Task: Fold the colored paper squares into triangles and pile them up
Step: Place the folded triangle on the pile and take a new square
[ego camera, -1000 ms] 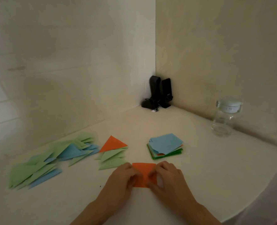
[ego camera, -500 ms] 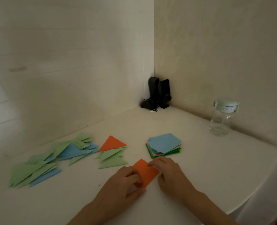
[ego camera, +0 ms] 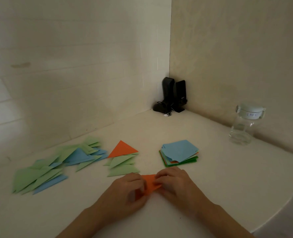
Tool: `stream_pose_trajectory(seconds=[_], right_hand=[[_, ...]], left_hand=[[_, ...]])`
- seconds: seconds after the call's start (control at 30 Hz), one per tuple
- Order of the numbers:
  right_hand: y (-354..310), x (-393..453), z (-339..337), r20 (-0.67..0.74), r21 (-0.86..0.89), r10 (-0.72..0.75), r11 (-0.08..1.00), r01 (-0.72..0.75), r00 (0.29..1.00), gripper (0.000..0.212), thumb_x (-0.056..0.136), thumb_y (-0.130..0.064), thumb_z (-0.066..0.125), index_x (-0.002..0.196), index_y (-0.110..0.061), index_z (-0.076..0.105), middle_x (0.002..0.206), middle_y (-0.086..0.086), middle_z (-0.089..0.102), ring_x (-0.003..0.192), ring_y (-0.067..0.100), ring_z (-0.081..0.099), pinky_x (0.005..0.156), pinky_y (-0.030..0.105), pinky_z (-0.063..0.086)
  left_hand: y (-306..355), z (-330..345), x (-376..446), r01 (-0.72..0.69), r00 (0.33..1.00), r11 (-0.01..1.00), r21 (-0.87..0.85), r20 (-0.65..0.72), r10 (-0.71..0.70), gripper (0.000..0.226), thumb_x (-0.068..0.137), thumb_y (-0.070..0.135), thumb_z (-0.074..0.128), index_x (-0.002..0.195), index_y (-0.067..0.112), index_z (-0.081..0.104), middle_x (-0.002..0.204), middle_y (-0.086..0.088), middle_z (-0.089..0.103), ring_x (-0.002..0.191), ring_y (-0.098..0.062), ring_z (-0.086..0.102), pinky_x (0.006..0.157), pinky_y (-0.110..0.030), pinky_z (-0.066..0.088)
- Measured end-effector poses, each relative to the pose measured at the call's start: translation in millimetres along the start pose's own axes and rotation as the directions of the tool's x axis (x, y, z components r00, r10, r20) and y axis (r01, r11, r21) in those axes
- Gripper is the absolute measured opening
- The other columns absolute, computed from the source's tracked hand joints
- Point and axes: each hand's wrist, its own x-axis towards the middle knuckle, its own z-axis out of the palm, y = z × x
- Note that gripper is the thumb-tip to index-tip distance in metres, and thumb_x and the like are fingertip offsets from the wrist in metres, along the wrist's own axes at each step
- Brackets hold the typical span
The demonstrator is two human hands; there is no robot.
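Note:
An orange paper square [ego camera: 150, 184] lies partly folded on the white table [ego camera: 228, 177], between my two hands. My left hand [ego camera: 127, 193] pinches its left side with curled fingers. My right hand [ego camera: 175, 182] pinches its right edge. Behind them sits a stack of unfolded squares [ego camera: 179, 152] with a blue sheet on top. A small pile of folded triangles [ego camera: 123, 158], orange over green, lies to the left of that stack. Further left spreads a larger heap of green and blue triangles [ego camera: 56, 163].
A clear glass jar with a white lid [ego camera: 245, 126] stands at the right by the wall. Two black speakers [ego camera: 172, 97] occupy the back corner. The table's curved front edge [ego camera: 278, 212] runs at the lower right.
The orange square has gone from flat to folded over between my hands. My hands have closed in on it from both sides.

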Motion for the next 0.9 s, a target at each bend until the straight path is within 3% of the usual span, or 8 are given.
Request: stream_pose_trajectory(seconds=[0.1, 0.17, 0.3, 0.4, 0.6, 0.67, 0.8, 0.9], right_hand=[[-3, 2, 0, 0.025, -0.127, 0.047, 0.991, -0.043, 0.999, 0.021, 0.084, -0.047, 0.05, 0.094, -0.037, 0.065, 0.097, -0.02, 0.06, 0.091, 0.005, 0.054, 0.07, 0.027, 0.041], [-6, 4, -1, 0.011, -0.116, 0.096, 0.989, -0.094, 0.995, 0.029, 0.083, -0.054, 0.046, 0.088, -0.035, 0.066, 0.09, -0.019, 0.059, 0.087, 0.006, 0.053, 0.07, 0.029, 0.039], [-13, 9, 3, 0.039, -0.079, 0.238, 0.969, -0.234, 0.971, 0.053, 0.075, -0.07, 0.03, 0.084, -0.031, 0.065, 0.082, -0.016, 0.056, 0.083, 0.004, 0.048, 0.076, 0.029, 0.037], [-18, 13, 10, 0.021, -0.125, 0.294, 0.949, -0.289, 0.956, 0.055, 0.073, -0.071, 0.025, 0.081, -0.03, 0.061, 0.078, -0.015, 0.05, 0.078, 0.006, 0.044, 0.072, 0.027, 0.034], [-23, 18, 19, -0.058, -0.205, 0.348, 0.913, -0.352, 0.936, 0.048, 0.074, -0.071, 0.026, 0.071, -0.029, 0.05, 0.071, -0.013, 0.043, 0.072, 0.01, 0.043, 0.067, 0.029, 0.031], [-25, 19, 19, -0.111, -0.207, 0.338, 0.912, -0.354, 0.935, 0.041, 0.075, -0.07, 0.034, 0.069, -0.031, 0.046, 0.068, -0.014, 0.043, 0.068, 0.01, 0.043, 0.064, 0.029, 0.031], [-26, 20, 10, 0.009, -0.059, 0.435, 0.899, -0.434, 0.9, 0.026, 0.079, -0.054, 0.061, 0.089, -0.035, 0.046, 0.076, -0.014, 0.049, 0.078, 0.005, 0.046, 0.072, 0.027, 0.033], [-24, 23, 1, 0.077, 0.068, 0.481, 0.871, -0.486, 0.873, 0.026, 0.077, -0.044, 0.07, 0.092, -0.033, 0.051, 0.08, -0.011, 0.052, 0.073, 0.004, 0.047, 0.073, 0.023, 0.039]], left_hand=[[-8, -5, -5, -0.031, 0.999, 0.999, 0.017, 0.013, 0.031, 0.012, 0.087, 0.029, 0.065, 0.079, 0.024, 0.057, 0.098, 0.016, 0.059, 0.093, -0.005, 0.056, 0.08, -0.028, 0.048], [-15, -8, -11, -0.008, 1.0, 0.998, 0.058, -0.006, 0.009, 0.014, 0.088, 0.033, 0.064, 0.079, 0.024, 0.059, 0.099, 0.02, 0.058, 0.099, -0.002, 0.053, 0.084, -0.028, 0.045], [-22, -7, -19, 0.266, 0.955, 0.964, 0.003, -0.137, -0.264, 0.022, 0.079, 0.054, 0.061, 0.075, 0.032, 0.061, 0.094, 0.024, 0.056, 0.099, 0.002, 0.048, 0.087, -0.021, 0.04], [-18, 1, -17, 0.396, 0.9, 0.918, -0.001, -0.2, -0.388, 0.021, 0.072, 0.057, 0.059, 0.071, 0.037, 0.058, 0.09, 0.022, 0.054, 0.097, 0.001, 0.045, 0.084, -0.019, 0.038], [-8, 18, -7, 0.489, 0.86, 0.836, 0.248, -0.298, -0.414, 0.038, 0.076, 0.065, 0.045, 0.064, 0.029, 0.053, 0.081, 0.012, 0.045, 0.081, -0.011, 0.043, 0.067, -0.028, 0.037], [-8, 20, -4, 0.496, 0.861, 0.809, 0.314, -0.3, -0.411, 0.04, 0.077, 0.066, 0.042, 0.063, 0.029, 0.05, 0.08, 0.011, 0.044, 0.079, -0.012, 0.042, 0.065, -0.027, 0.035], [-10, 15, -5, 0.531, 0.847, 0.805, 0.265, -0.196, -0.494, 0.036, 0.077, 0.068, 0.033, 0.081, 0.034, 0.047, 0.092, 0.016, 0.043, 0.091, -0.009, 0.039, 0.075, -0.029, 0.031], [-8, 4, -7, 0.559, 0.829, 0.8, 0.216, -0.126, -0.545, 0.021, 0.087, 0.055, 0.049, 0.095, 0.037, 0.047, 0.104, 0.019, 0.042, 0.103, -0.007, 0.037, 0.085, -0.026, 0.029]])
